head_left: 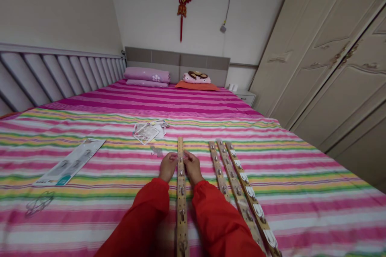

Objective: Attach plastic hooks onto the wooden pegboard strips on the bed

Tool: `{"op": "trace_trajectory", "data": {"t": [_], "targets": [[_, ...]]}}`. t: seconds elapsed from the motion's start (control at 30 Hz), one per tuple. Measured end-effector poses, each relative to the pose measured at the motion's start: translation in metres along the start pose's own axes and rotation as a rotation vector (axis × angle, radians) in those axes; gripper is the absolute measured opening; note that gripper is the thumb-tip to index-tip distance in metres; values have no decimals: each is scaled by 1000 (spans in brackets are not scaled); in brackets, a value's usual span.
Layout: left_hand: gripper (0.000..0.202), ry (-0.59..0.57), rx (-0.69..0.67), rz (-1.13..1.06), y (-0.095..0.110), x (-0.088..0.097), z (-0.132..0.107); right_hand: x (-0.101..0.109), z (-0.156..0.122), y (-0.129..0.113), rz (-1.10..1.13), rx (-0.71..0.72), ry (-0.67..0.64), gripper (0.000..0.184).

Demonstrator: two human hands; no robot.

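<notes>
A long, narrow wooden strip (pixel 182 198) lies lengthwise in front of me on the striped bedspread, with several metal hooks along it and small holes at its bare far end. My left hand (pixel 168 166) is closed at the strip's left edge, fingertips against a small metal hook (pixel 181 160). From the right, the pinched fingers of my right hand (pixel 193 166) meet the same hook. Fingertips partly cover how it is gripped. To the right lie two more wooden strips (pixel 219 172) (pixel 233 178) with metal hooks, and one strip with white-backed hooks (pixel 250 192).
Clear plastic packaging and cards (pixel 147 131) lie beyond my left hand, beside small transparent scraps (pixel 156 151). A hook package (pixel 70 162) and a tangle of thin wire or clear strips (pixel 40 203) are at left. Folded bedding (pixel 147 75) sits by the headboard (pixel 208 61); a wardrobe (pixel 325 60) stands right.
</notes>
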State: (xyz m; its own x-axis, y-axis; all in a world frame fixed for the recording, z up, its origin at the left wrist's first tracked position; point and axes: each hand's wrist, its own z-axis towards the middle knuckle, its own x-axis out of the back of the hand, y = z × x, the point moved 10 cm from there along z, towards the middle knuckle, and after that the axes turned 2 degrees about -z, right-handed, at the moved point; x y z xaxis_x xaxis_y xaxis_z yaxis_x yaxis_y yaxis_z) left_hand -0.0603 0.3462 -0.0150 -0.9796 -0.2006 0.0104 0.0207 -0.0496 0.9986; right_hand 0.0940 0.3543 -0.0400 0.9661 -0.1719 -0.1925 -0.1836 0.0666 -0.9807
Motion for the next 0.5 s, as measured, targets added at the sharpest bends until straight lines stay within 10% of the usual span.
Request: {"op": "trace_trajectory", "data": {"t": [0.5], "targets": [[37,-273,-105,173,2,-22,4,-13,7,7,-274,72,-175,39]]}}
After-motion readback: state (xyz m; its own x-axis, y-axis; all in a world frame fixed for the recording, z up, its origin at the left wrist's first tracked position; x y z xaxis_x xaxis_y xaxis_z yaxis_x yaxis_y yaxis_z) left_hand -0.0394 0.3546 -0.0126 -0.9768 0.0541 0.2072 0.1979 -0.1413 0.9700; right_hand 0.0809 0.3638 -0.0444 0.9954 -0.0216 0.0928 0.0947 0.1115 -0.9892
